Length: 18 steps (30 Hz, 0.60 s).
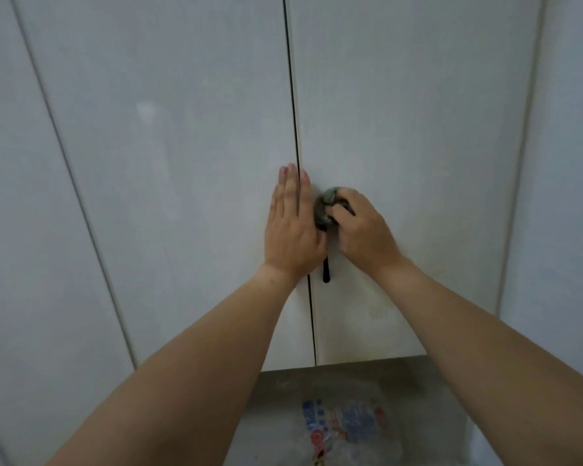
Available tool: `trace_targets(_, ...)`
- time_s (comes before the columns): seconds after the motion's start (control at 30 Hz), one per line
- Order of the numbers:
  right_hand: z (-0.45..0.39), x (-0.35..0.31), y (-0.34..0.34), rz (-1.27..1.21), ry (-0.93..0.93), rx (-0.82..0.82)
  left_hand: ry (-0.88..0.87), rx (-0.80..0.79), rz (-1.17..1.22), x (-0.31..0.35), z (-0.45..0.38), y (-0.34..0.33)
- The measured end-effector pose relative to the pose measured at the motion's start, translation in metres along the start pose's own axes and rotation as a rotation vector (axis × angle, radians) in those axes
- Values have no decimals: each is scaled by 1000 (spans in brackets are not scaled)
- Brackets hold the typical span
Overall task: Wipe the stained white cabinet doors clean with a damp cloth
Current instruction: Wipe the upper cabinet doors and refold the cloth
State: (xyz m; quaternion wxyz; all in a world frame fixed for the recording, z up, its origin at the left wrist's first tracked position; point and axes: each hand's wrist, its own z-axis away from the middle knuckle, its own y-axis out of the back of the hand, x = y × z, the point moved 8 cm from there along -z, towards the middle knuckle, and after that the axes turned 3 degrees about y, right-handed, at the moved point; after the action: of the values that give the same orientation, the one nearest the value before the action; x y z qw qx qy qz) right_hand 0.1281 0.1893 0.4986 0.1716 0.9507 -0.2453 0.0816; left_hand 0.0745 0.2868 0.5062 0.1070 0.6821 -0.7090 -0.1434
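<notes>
A: Tall white panels fill the view, with the two cabinet doors (182, 163) meeting at a dark seam in the middle, and below them a recess holding a printed plastic bag (344, 428).

B: And the hands?

A: The left hand (292, 227) lies flat, fingers straight, across the seam, bracing the doors. The right hand (360, 227) grips a bunched grey cloth (323, 206), pressed on the right door just beside the seam, above the black handle (326, 272).

B: How should this patch be scrubbed?

A: I'd keep the flat hand firm so the doors don't rattle, and work the cloth in short, tight strokes along the edge (grime probably gathers near a handle). Faint yellowish marks (377, 312) show lower on the right door, so I'd go there next, turning the cloth to a clean side.
</notes>
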Motion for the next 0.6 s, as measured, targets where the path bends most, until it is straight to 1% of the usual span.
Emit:
trace_targets(0.03, 8, 8, 5, 12, -79, 60, -10, -19, -17, 3, 3, -2)
trace_targets(0.1, 32, 24, 13, 30, -332, 192, -19, -56, -52, 10, 10, -8)
trace_targets(0.13, 45, 23, 11, 43, -406, 213, -12, -69, -66, 13, 14, -12)
trace_targets(0.17, 55, 15, 5, 64, -379, 169, -1, -80, -82, 16, 19, -17)
trace_targets(0.23, 74, -2, -10, 105, -104, -26, 17, -95, -116, 22, 31, -26)
trace_targets(0.27, 76, 7, -7, 130, -19, -72, 28, -105, -142, 24, 35, -29)
trace_targets(0.3, 76, 24, 6, 138, -66, -69, 44, -121, -164, 26, 39, -33)
trace_targets(0.33, 75, 50, 23, 137, -238, -4, 63, -137, -177, 27, 42, -35)
trace_targets(0.37, 81, 80, 42, 142, -473, 102, 80, -149, -179, 31, 44, -38)
trace_targets(0.4, 90, 97, 58, 133, -674, 236, 95, -157, -179, 34, 45, -40)
trace_targets(0.43, 96, 95, 64, 145, -772, 320, 113, -162, -178, 38, 46, -41)
trace_targets(0.47, 94, 82, 59, 168, -773, 314, 137, -162, -166, 41, 45, -43)
trace_targets(0.5, 89, 64, 47, 134, -716, 231, 165, -155, -137, 44, 45, -46)
trace_targets(0.53, 87, 47, 29, 71, -582, 102, 190, -143, -107, 48, 44, -49)
trace_targets(0.57, 87, 31, 15, 79, -373, -30, 214, -134, -91, 50, 43, -52)
trace_targets(0.6, 90, 29, 12, 147, -234, -94, 235, -137, -87, 51, 43, -54)
